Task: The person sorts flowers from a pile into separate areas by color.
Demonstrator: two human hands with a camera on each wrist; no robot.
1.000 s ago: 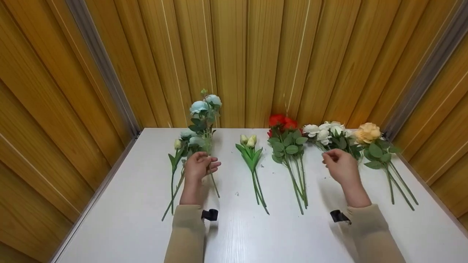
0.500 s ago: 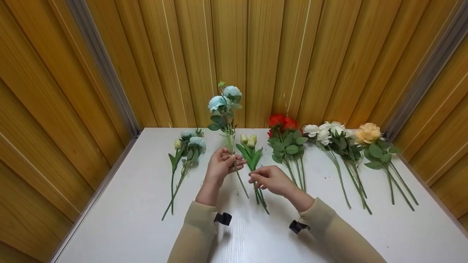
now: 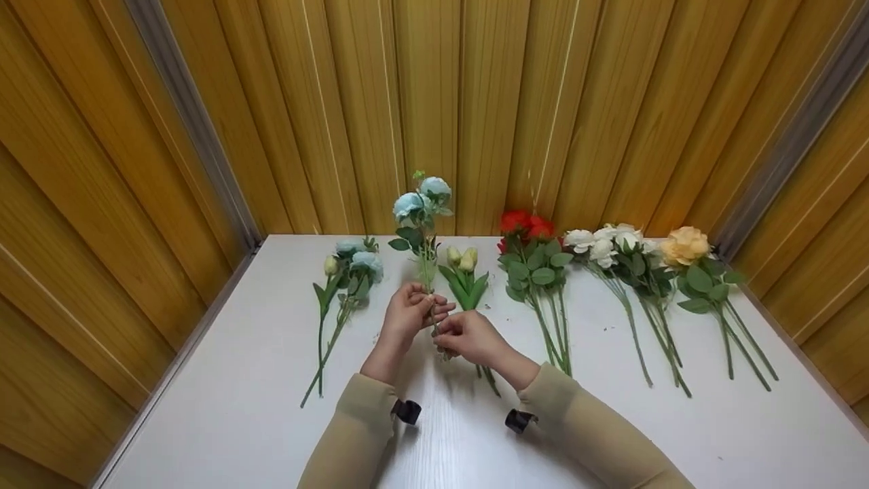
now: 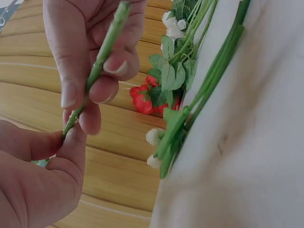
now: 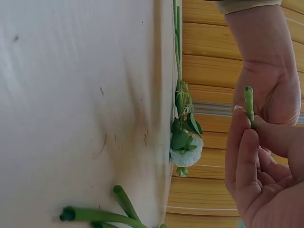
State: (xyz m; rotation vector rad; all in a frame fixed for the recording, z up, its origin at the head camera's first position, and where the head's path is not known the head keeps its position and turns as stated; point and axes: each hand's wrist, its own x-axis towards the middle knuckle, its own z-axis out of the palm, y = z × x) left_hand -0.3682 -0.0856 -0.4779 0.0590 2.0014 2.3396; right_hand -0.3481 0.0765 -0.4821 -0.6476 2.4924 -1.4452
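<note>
Both hands hold one light-blue artificial rose (image 3: pixel 411 205), raised with its blooms toward the back wall. My left hand (image 3: pixel 406 316) pinches the green stem (image 4: pixel 107 45) between thumb and forefinger, just under the leaves. Lower down, my right hand (image 3: pixel 475 338) grips the same stem near its cut end, which pokes out past the fingers in the right wrist view. Right beside the hands lie pale yellow tulips (image 3: pixel 468 261) on the table, their stems partly hidden by the right hand.
On the white table (image 3: pixel 237 353) lie another blue rose (image 3: pixel 366 263) and a single tulip (image 3: pixel 330 265) at left. Red flowers (image 3: pixel 516 222), white flowers (image 3: pixel 602 251) and a peach flower (image 3: pixel 686 246) lie at right. Wood-patterned walls (image 3: pixel 434 102) enclose the back and sides.
The left hand has carried the blue rose rightward from the left group, then lowered it slightly. My right hand has come in from the right and now grips the lower stem.
</note>
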